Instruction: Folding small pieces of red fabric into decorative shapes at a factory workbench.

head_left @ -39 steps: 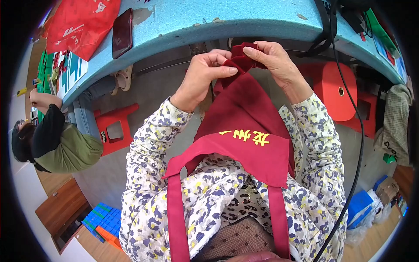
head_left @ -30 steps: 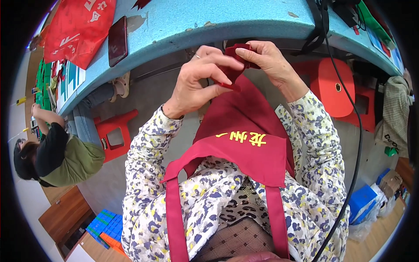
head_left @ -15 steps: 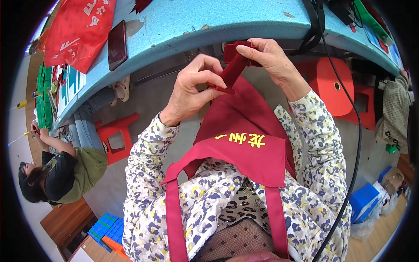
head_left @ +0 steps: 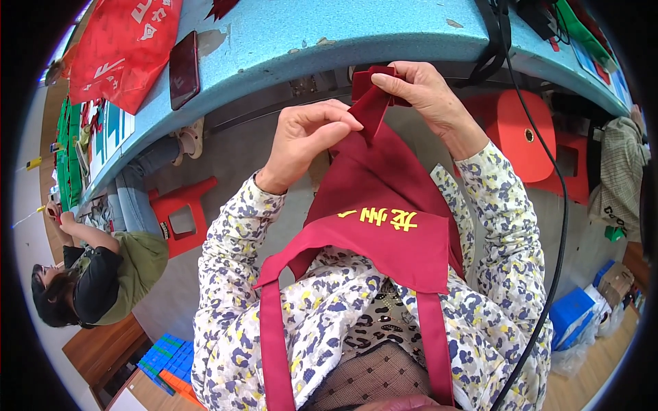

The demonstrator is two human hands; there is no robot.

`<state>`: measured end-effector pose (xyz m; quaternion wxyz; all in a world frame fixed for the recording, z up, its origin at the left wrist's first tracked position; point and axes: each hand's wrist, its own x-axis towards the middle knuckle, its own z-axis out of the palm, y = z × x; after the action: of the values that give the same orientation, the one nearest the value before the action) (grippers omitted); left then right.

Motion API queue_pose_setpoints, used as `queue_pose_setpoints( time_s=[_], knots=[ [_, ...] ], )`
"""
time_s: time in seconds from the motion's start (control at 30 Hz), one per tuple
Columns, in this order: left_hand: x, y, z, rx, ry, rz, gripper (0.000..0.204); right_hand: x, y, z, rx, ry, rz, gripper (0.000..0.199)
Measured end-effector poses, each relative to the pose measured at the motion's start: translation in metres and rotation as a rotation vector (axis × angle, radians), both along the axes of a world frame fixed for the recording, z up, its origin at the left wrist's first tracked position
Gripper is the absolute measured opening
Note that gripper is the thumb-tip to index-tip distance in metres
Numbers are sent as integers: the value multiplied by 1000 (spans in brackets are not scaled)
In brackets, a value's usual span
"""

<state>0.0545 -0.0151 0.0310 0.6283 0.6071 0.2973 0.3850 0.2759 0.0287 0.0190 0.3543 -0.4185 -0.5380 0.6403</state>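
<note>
A folded piece of dark red fabric (head_left: 371, 109) is held up over my lap, just off the table's front edge. My right hand (head_left: 432, 99) pinches its upper part, thumb on top and fingers underneath. At the fabric's left edge, my left hand (head_left: 301, 140) has its thumb and forefinger drawn together, their tips against the cloth. The other left fingers are partly hidden behind. Below both hands spreads my dark red apron (head_left: 384, 175) with yellow lettering, its colour close to that of the fabric, so their border is hard to make out.
On the blue table (head_left: 301, 41) lie a phone (head_left: 184, 70) and a red plastic bag (head_left: 123, 51). A black cable (head_left: 564, 205) runs down my right side, near a red stool (head_left: 521, 133). Another person (head_left: 113, 270) sits at left; a blue box (head_left: 572, 315) stands at lower right.
My left fingers have shifted slightly up and straightened along the fabric's edge. Its lower end, earlier turned up at those fingers, now hangs downward. My right hand stays nearly in place.
</note>
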Motion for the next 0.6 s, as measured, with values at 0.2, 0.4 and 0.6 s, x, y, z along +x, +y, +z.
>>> queue_pose_setpoints(
  time_s=[0.2, 0.4, 0.6],
  knots=[
    [14, -4, 7, 107, 14, 21, 27, -1, 0, 4, 1, 25, -37, 22],
    [19, 0, 12, 348, 184, 120, 34, 1, 4, 3, 8, 71, -69, 24],
    [17, 2, 16, 481, 284, 194, 38, 8, 8, 7, 28, 35, -63, 23]
  ],
)
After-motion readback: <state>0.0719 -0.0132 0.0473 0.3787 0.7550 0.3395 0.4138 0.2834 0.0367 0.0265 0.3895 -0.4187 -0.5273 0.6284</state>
